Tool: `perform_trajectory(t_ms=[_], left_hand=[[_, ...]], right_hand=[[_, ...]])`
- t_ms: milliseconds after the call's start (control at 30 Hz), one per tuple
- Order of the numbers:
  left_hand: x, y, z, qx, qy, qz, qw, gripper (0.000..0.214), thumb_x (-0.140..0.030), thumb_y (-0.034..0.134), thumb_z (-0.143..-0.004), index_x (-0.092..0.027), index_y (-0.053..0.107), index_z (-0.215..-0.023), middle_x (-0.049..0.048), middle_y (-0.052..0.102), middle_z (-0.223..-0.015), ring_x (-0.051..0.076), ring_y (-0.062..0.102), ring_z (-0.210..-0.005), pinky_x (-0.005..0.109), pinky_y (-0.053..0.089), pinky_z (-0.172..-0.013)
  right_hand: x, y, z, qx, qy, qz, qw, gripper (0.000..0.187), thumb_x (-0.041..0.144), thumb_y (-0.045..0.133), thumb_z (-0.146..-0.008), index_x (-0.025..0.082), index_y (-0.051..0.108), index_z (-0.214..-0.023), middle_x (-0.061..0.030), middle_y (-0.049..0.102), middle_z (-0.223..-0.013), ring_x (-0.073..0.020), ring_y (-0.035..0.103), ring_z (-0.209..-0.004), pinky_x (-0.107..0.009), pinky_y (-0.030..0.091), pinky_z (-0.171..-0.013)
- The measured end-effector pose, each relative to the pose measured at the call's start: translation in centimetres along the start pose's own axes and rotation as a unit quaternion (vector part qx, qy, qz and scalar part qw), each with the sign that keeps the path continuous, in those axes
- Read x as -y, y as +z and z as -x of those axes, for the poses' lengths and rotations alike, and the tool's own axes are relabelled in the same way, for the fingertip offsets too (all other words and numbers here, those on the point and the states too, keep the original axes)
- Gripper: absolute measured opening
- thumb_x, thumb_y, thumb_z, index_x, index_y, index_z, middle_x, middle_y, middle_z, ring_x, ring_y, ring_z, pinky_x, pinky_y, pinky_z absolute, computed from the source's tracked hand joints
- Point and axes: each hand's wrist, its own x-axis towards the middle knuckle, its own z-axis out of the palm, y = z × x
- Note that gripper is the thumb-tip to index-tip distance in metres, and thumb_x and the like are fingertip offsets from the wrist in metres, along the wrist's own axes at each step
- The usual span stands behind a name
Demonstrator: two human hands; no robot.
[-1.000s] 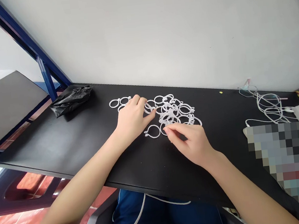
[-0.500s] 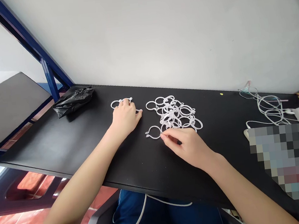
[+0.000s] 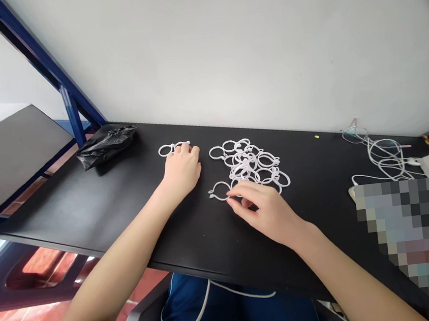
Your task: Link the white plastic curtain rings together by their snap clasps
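My left hand (image 3: 183,168) is palm down on the desk, fingers bent over white curtain rings. One curtain ring (image 3: 165,151) lies fully in sight beyond it; another, partly covered, shows at the fingertips. What sits under the palm is hidden. To the right, a loose heap of white plastic curtain rings (image 3: 246,161) overlaps on the black desk (image 3: 203,233). At the heap's near left corner, my right hand (image 3: 260,207) has thumb and forefinger brought together at the right edge of a ring (image 3: 220,182) with small eyelets on its left side.
A crumpled black plastic bag (image 3: 106,146) lies at the desk's far left, near a blue metal frame (image 3: 73,114). Glasses (image 3: 355,134), a tangled white cable (image 3: 386,160) and a blurred-out object (image 3: 410,237) occupy the right side. A white wall (image 3: 227,62) borders the back.
My left hand has shifted slightly right, its thumb drawn in, and the ring that showed beside the thumb is now hidden. My right hand's fingertips have moved slightly left along the near ring.
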Motion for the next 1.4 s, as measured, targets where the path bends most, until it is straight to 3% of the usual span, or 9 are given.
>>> perform_trajectory(t_ms=[133, 433, 600, 733, 800, 900, 1000, 1133, 1400], left_hand=[[-0.7, -0.1, 0.0, -0.031, 0.044, 0.063, 0.997, 0.027, -0.017, 0.044, -0.094, -0.014, 0.060, -0.116, 0.0117, 0.061, -0.111, 0.027, 0.061, -0.101, 0.037, 0.050, -0.083], [-1.1, 0.5, 0.1, -0.083, 0.089, 0.145, 0.982, 0.023, -0.015, 0.044, -0.095, -0.015, 0.062, -0.108, 0.0088, 0.064, -0.102, 0.022, 0.062, -0.090, 0.033, 0.049, -0.073], [-1.4, 0.7, 0.2, -0.112, 0.116, 0.187, 0.969, 0.021, -0.019, 0.043, -0.096, -0.016, 0.063, -0.103, 0.0072, 0.064, -0.097, 0.021, 0.061, -0.087, 0.032, 0.048, -0.072], [-1.6, 0.1, 0.4, -0.135, 0.206, 0.225, 0.943, 0.028, -0.029, 0.039, -0.101, -0.013, 0.062, -0.104, 0.0081, 0.064, -0.095, 0.020, 0.056, -0.085, 0.033, 0.048, -0.076], [-1.6, -0.2, 0.6, -0.161, 0.254, 0.244, 0.922, 0.034, -0.033, 0.034, -0.103, -0.012, 0.061, -0.106, 0.0095, 0.065, -0.095, 0.021, 0.054, -0.086, 0.035, 0.047, -0.078], [-1.7, -0.6, 0.8, -0.215, 0.306, 0.301, 0.877, 0.046, -0.042, 0.024, -0.104, -0.011, 0.058, -0.111, 0.0120, 0.065, -0.097, 0.022, 0.054, -0.088, 0.038, 0.047, -0.082], [-2.3, -0.5, 1.2, -0.251, 0.358, 0.367, 0.821, 0.062, -0.065, 0.029, -0.096, -0.013, 0.051, -0.121, 0.0148, 0.063, -0.106, 0.025, 0.058, -0.095, 0.041, 0.050, -0.084], [-3.4, 0.0, 1.7, -0.266, 0.411, 0.374, 0.788, 0.066, -0.067, 0.043, -0.091, -0.014, 0.042, -0.131, 0.0176, 0.062, -0.113, 0.026, 0.062, -0.102, 0.040, 0.055, -0.085], [-3.8, 0.0, 2.0, -0.299, 0.392, 0.372, 0.786, 0.067, -0.065, 0.046, -0.090, -0.014, 0.042, -0.133, 0.0188, 0.062, -0.115, 0.026, 0.063, -0.108, 0.039, 0.058, -0.084]], right_hand=[[0.2, 0.5, 0.2, 0.053, 0.017, 0.001, 0.998, 0.024, 0.023, 0.061, -0.091, 0.021, 0.064, -0.115, -0.0062, 0.067, -0.122, -0.0078, 0.059, -0.059, -0.027, 0.052, -0.064], [0.2, 0.6, -0.1, 0.098, 0.043, 0.049, 0.993, 0.024, 0.011, 0.064, -0.087, 0.020, 0.065, -0.109, -0.0004, 0.067, -0.095, -0.0093, 0.057, -0.062, -0.024, 0.047, -0.061], [0.6, 0.6, -0.2, 0.107, 0.034, 0.066, 0.991, 0.007, 0.016, 0.070, -0.085, 0.019, 0.064, -0.084, 0.0027, 0.060, -0.078, -0.0099, 0.056, -0.063, -0.023, 0.042, -0.058], [0.9, 0.9, -0.1, 0.127, -0.006, 0.071, 0.989, 0.017, 0.016, 0.066, -0.088, 0.017, 0.058, -0.073, 0.0031, 0.056, -0.074, -0.0087, 0.052, -0.060, -0.023, 0.039, -0.054], [0.9, 1.1, -0.1, 0.092, -0.022, 0.044, 0.995, 0.018, 0.016, 0.062, -0.091, 0.018, 0.056, -0.074, 0.0028, 0.055, -0.073, -0.0082, 0.050, -0.058, -0.022, 0.039, -0.052], [1.0, 1.0, -0.1, -0.078, -0.049, -0.053, 0.994, 0.013, 0.016, 0.058, -0.093, 0.019, 0.057, -0.081, 0.0013, 0.058, -0.075, -0.0093, 0.054, -0.061, -0.022, 0.046, -0.056], [1.2, 0.8, -0.1, -0.209, -0.056, -0.140, 0.966, 0.008, 0.013, 0.060, -0.091, 0.021, 0.060, -0.089, -0.0001, 0.065, -0.082, -0.0113, 0.064, -0.071, -0.023, 0.056, -0.064], [1.3, 0.7, 0.0, -0.235, -0.034, -0.183, 0.954, 0.013, 0.012, 0.065, -0.087, 0.023, 0.063, -0.093, 0.0018, 0.069, -0.084, -0.0117, 0.070, -0.071, -0.023, 0.060, -0.067], [1.9, 0.8, 0.3, -0.286, -0.001, -0.223, 0.932, 0.012, 0.015, 0.066, -0.088, 0.024, 0.068, -0.096, 0.0009, 0.074, -0.087, -0.0148, 0.075, -0.074, -0.024, 0.063, -0.066]])
